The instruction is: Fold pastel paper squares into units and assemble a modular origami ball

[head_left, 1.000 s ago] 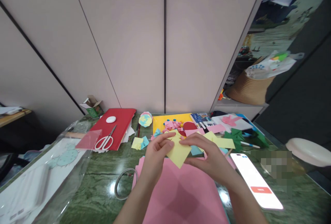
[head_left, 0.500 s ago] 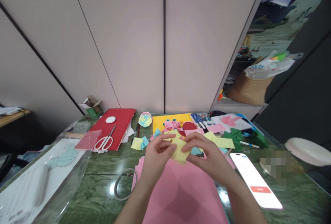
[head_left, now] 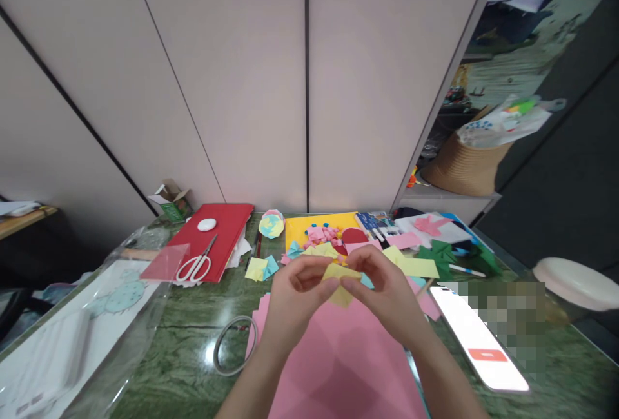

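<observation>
Both of my hands pinch a small folded yellow paper [head_left: 340,282] just above a large pink sheet [head_left: 345,361] that lies on the green marble table [head_left: 184,341]. My left hand [head_left: 296,296] grips the paper's left side with curled fingers. My right hand [head_left: 387,300] grips its right side, thumb and fingertips pressed together. Most of the paper is hidden behind my fingers.
A phone [head_left: 478,341] with a lit screen lies to the right. A tape ring [head_left: 235,345] sits left of the pink sheet. White scissors [head_left: 196,265] rest on a red folder [head_left: 207,238]. Folded paper pieces, a yellow sheet [head_left: 314,225] and pens crowd the table's far side.
The yellow paper has been folded smaller, from a wide open piece to a small packet. My hands have drawn closer together around it.
</observation>
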The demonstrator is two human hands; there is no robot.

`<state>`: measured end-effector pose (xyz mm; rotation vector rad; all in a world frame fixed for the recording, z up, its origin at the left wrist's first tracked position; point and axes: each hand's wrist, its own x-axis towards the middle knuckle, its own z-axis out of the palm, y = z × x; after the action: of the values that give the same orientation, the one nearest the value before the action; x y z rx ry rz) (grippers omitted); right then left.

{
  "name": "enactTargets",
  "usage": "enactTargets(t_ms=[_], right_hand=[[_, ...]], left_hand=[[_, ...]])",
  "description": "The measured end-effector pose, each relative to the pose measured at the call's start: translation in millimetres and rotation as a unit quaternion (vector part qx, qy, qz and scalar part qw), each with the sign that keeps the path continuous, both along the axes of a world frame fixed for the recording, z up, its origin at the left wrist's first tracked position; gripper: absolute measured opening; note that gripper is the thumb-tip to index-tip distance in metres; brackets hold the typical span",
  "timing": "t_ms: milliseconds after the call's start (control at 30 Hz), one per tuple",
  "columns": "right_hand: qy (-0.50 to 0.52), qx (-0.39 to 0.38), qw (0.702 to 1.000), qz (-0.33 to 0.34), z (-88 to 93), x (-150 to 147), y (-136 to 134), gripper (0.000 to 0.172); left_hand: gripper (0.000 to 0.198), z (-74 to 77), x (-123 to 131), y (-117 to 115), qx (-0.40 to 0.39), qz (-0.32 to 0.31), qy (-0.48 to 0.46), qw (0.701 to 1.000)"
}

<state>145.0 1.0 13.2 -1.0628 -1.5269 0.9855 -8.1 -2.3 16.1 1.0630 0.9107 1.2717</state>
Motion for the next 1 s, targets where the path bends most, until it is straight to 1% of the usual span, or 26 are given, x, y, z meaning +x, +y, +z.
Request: enactTargets(t_ms=[133,233,333,400,533,600,833,1000], right_hand=[[0.029,-0.034,0.999,0.006,-1.3,-3.0,-0.7,0.012],[0.051,-0.061,0.997,0.002,-3.6,-6.5,-0.2,0.015],[0.081,-0.071,0.994,-0.011,-4.8,-9.0,0.5,0.021],[0.099,-0.076,0.992,-0.019,-4.6,-9.7,0.4,0.023],[0.121,-0.093,0.988,-0.024,-3.9,-9.7,-0.4,0.025],[0.128,-0.098,0.986,-0.028,-3.7,-9.9,-1.1,0.025],[0.161,-0.106,0.981,-0.028,-2.9,-12.8,-3.0,0.024],[0.201,-0.114,0.973,-0.026,-9.6,-14.1,-2.7,0.021]], left_hand=[[0.016,0.2,0.5,-0.6,0.005,0.011,0.003,1.0],[0.019,-1.9,0.3,0.2,-0.003,0.012,-0.003,1.0],[0.021,-3.6,0.5,1.2,-0.001,0.016,-0.007,1.0],[0.018,-4.3,0.8,1.7,0.007,0.023,0.0,1.0],[0.013,-4.6,0.8,2.2,0.026,0.054,0.022,0.998],[0.012,-4.4,0.6,1.7,0.028,0.058,0.021,0.998],[0.016,-3.1,-0.3,-2.0,0.004,0.071,0.004,0.997],[0.021,-3.1,0.8,-1.6,-0.025,0.072,-0.026,0.997]])
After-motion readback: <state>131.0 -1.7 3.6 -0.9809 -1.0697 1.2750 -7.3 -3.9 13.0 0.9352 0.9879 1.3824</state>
